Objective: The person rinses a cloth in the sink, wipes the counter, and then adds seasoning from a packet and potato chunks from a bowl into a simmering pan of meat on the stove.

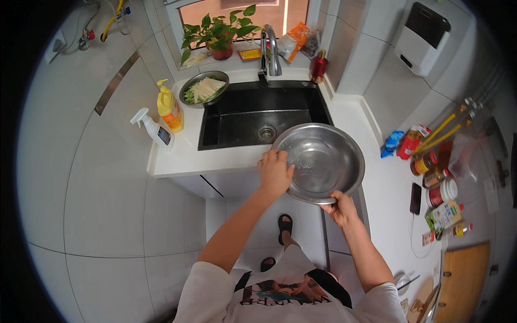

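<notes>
Both of my hands are on a wide stainless steel basin (319,161), which is tilted over the front right corner of the black sink (238,121). Drops of water glisten on its inner wall. My left hand (276,170) lies over the basin's left rim, fingers curled and thumb inside. At the near rim, my right hand (340,208) grips with the thumb on top and fingers beneath. A smaller metal bowl (222,76) stands at the sink's far left corner, holding pale sliced strips (208,89) and green vegetables.
A chrome faucet (274,52) rises behind the sink. Left of it stand a yellow pump bottle (169,107) and a white spray bottle (155,129). A potted plant (222,48) occupies the windowsill. Several jars, a phone (415,198) and a carton (443,216) line the right counter.
</notes>
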`<move>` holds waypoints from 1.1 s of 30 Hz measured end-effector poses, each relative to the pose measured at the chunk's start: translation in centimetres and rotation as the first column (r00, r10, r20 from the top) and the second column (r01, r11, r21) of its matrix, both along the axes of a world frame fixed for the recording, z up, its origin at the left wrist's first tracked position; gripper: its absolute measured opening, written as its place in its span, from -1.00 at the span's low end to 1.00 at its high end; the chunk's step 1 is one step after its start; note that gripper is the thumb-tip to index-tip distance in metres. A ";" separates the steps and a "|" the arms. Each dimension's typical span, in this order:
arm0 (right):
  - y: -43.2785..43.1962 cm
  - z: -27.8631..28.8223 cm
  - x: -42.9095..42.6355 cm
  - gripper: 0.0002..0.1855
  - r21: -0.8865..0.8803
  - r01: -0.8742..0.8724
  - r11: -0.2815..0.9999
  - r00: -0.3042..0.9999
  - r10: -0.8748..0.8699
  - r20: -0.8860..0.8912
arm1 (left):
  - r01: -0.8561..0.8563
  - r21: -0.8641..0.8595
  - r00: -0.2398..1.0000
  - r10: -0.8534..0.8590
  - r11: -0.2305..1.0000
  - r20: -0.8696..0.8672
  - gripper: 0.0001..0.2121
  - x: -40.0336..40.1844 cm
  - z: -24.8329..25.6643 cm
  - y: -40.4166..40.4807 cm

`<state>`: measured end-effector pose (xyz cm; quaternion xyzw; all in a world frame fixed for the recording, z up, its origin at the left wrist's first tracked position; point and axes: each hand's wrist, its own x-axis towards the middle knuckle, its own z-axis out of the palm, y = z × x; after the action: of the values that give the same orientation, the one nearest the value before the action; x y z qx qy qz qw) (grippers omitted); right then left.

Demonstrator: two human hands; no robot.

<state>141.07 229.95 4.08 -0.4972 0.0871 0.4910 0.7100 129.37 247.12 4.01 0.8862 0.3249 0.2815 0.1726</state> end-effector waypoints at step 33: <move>31.6 -4.5 13.7 0.00 -0.629 -0.041 0.776 -0.241 0.604 0.760 | -0.171 -0.643 0.981 0.187 0.746 -0.045 -0.60 0.4 -11.3 22.9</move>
<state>154.81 261.51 -0.40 -0.8130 -0.5162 0.0992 0.2504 129.74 270.07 -7.25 0.7346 0.4831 0.1781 0.4419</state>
